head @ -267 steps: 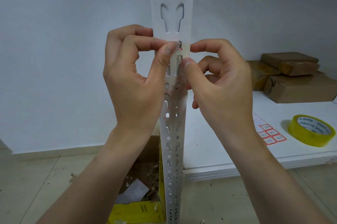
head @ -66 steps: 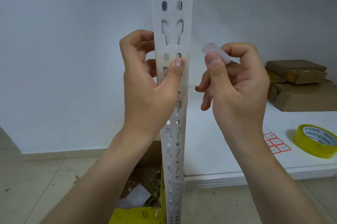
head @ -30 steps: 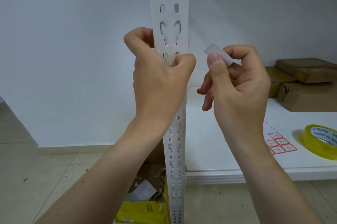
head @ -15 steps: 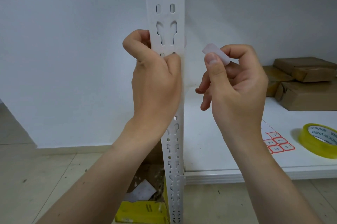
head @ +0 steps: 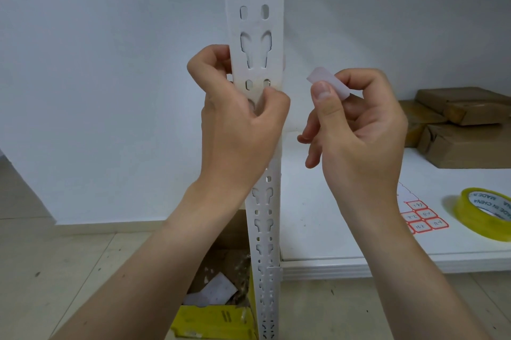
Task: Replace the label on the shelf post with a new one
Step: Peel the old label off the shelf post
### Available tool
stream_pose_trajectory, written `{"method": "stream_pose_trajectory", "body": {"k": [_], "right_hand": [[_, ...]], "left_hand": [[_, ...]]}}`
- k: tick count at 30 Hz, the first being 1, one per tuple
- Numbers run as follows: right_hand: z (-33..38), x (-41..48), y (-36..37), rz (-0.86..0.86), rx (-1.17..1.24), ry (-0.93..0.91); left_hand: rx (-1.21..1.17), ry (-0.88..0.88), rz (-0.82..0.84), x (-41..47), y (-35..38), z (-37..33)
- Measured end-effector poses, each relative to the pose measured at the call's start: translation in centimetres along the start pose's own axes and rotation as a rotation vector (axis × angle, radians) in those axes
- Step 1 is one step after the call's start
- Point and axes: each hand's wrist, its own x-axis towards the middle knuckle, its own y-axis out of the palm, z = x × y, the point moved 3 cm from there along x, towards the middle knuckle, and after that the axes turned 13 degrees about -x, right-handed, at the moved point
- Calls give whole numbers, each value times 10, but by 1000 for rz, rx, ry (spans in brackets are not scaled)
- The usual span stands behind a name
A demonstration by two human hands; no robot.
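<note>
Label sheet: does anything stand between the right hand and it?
Nothing visible lies between the right hand and the label sheet on the shelf below it. That hand pinches a white strip, though.

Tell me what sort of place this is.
Probably a storeroom or stockroom: a slotted shelf post, brown parcels on a white shelf, and a sheet of numbered labels beside a tape roll.

Grips the shelf post [head: 255, 21] with the left hand [head: 240, 129], fingers [head: 206, 63] curled behind, thumb pressed to its front. Pinches a pale label [head: 329, 82] with the right hand [head: 362, 135], thumb against forefinger, beside the post without touching.
</note>
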Motion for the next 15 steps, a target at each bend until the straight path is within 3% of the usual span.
{"method": "stream_pose_trajectory", "body": {"k": [15], "right_hand": [[0,-2,0,6,-20,12]], "left_hand": [[24,-26,-24,0,7,-6]]}}
